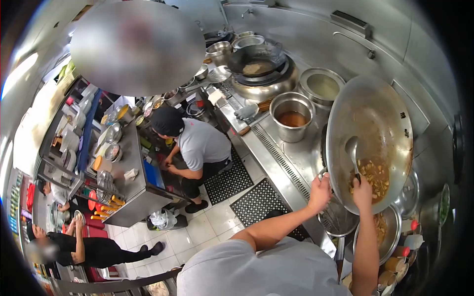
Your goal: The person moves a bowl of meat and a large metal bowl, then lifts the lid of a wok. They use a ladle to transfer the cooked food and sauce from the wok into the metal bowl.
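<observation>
My left hand [320, 192] is closed around the handle at the near-left rim of a large wok [340, 116]. The wok is tipped steeply, its inside facing me. Brown sauce with chopped pieces of food [377, 185] lies at its lower end. In my right hand [362, 193] is a ladle [351, 148], gripped by its dark handle, with its metal bowl inside the wok. Beneath the wok's low edge stands a steel bowl [394, 237] with similar food in it. A round wire strainer [338, 224] lies below my left hand.
A steel pot of brown liquid [291, 101] and a pot of pale liquid [321, 74] stand left of the wok. Another wok [254, 61] sits on a burner. Seasoning containers [395, 264] line the right. A co-worker [202, 143] bends at the opposite counter [129, 190].
</observation>
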`<state>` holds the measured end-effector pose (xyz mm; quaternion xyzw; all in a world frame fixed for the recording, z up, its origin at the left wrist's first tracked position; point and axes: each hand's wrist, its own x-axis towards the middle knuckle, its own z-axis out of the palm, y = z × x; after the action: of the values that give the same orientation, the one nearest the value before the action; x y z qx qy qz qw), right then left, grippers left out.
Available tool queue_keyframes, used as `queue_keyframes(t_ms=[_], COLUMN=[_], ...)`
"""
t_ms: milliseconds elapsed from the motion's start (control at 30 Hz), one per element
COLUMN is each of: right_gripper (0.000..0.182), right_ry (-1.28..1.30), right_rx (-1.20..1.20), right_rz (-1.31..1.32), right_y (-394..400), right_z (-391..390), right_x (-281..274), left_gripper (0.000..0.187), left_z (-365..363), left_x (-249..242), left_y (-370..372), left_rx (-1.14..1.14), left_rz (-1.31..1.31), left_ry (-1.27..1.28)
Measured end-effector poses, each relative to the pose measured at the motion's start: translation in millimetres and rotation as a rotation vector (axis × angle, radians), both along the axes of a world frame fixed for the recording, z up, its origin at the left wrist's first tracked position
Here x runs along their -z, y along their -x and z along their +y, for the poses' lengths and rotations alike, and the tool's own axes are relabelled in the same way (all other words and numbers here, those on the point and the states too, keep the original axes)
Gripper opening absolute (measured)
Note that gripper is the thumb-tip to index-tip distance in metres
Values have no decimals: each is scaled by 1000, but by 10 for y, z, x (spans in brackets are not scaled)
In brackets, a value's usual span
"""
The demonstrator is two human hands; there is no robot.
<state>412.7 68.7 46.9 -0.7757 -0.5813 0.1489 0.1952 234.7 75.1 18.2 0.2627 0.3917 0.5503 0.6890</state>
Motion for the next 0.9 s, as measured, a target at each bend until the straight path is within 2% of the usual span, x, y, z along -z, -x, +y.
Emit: queue_keyframes(t_ms=[133, 200, 300, 400, 467, 533, 567, 600, 633, 667, 700, 733, 767, 800, 833, 900], right_gripper=[31, 31, 30, 30, 29, 28, 28, 27, 26, 24, 26, 25, 27, 26, 25, 25], right_ry=[-12, 79, 50, 119, 12, 39, 52, 77, 173, 120, 188, 203, 199, 210, 194, 210], right_rx=[36, 135, 141, 242, 152, 69, 57, 37, -176, -152, -50, 155, 189, 200, 235, 266], right_rz=[-59, -116, -117, -7, 0, 117, 176, 63, -126, -154, -81, -9, 14, 34, 23, 23], right_y=[-36, -285, -549, -546, -312, 81, 91, 255, 174, 130, 123, 50, -44, -126, -181, -279], right_z=[44, -90, -379, -482, -518, -529, -503, -510, -498, -507, -530, -527, -564, -598, -617, -666], right_x=[188, 379, 438, 343, 195, -177, 12, -140, 21, 161, 7, 121, 153, 140, 150, 172], left_gripper=[28, 28, 28, 28, 29, 30, 32, 21, 15, 18, 12, 28, 39, 41, 25, 31], left_z=[5, 28, 23, 37, 41, 30, 61, 75, 98, 99, 101, 88, 56, 60, 44, 37], left_x=[-47, 5, -25, -80, -92, -87, 77, 253, 438, 567, 423, 264, 21, -60, -25, -101], left_y=[-7, -6, -3, 12, -14, -19, 31, 81, 124, 118, 102, 84, 0, -25, -18, -53], left_rx=[-44, -37, -24, -9, -43, -57, 32, 67, -254, -142, 77, 48, -31, -86, -69, -83], left_rz=[56, 71, 79, 58, 53, 78, 170, 791, 1434, 1421, 762, 114, -35, 6, -33, -22], left_ry=[14, 6, -3, 3, 24, 56, -10, -548, -994, -901, -579, -186, -22, 36, 18, 3])
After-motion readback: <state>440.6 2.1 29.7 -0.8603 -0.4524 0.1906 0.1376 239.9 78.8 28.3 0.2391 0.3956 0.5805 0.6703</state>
